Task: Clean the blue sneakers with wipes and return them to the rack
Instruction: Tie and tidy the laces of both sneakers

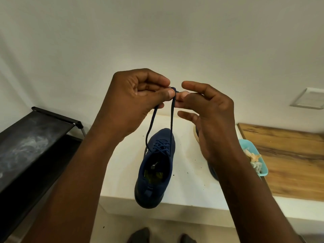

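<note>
While my left hand (140,97) pinches the two laces (171,118) together at their top, thumb against curled forefinger, my right hand (208,118) sits just beside it with fingers spread and loose. Their tips meet the lace end, but whether any of them actually grips it I cannot tell.

Below the laces, the blue sneaker (156,171) lies toe-away near the counter's (122,165) front edge, with its heel jutting out past that edge. I can't be sure if it rests there or hangs partly from the laces. The second sneaker (196,134) is mostly hidden behind my right wrist, towards the counter's right side, beside the tray (263,170) of used wipes (252,157). The rack (35,137) stands off to the left, apart from the counter.

My worry is that overhanging heel — if my left pinch slips, or I tug unevenly as I tie, the shoe could tip off the front edge onto the floor and pick up dirt again. A loose knot could also come undone when I carry it to the rack. My right forearm hangs close to the tray, too; a careless sweep could knock it.
</note>
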The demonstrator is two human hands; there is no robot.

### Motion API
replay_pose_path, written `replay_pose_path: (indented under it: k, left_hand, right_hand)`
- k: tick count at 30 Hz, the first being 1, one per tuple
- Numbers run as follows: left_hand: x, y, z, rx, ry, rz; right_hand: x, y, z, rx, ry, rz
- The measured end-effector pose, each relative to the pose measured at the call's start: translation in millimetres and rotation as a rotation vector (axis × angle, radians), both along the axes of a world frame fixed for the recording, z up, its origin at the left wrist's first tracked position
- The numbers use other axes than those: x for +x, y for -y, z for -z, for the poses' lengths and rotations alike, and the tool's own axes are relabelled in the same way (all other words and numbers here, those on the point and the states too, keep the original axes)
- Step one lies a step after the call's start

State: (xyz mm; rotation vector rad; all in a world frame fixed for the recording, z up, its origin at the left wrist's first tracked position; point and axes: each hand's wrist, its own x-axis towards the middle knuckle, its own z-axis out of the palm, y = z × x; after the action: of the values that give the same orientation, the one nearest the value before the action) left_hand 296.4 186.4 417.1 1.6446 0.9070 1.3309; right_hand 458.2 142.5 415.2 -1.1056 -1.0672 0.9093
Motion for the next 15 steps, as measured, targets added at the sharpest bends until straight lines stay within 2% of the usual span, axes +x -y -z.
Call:
replay_pose_path:
  k: [5, 11, 15]
  left_hand:
    - [2.3, 0.0, 1.7, 0.024, -0.068, 0.003]
    - [0.2, -0.7, 1.4, 0.036, -0.089, -0.079]
    - [-4.3, -2.4, 1.1, 0.003, -0.014, -0.154]
  right_hand:
    - [0.0, -1.2, 5.1, -0.11, -0.029, -0.075]
    - [1.8, -1.9, 5.4, -0.093, -0.004, 0.039]
    - [6.0, -5.4, 6.9, -0.103, -0.007, 0.138]
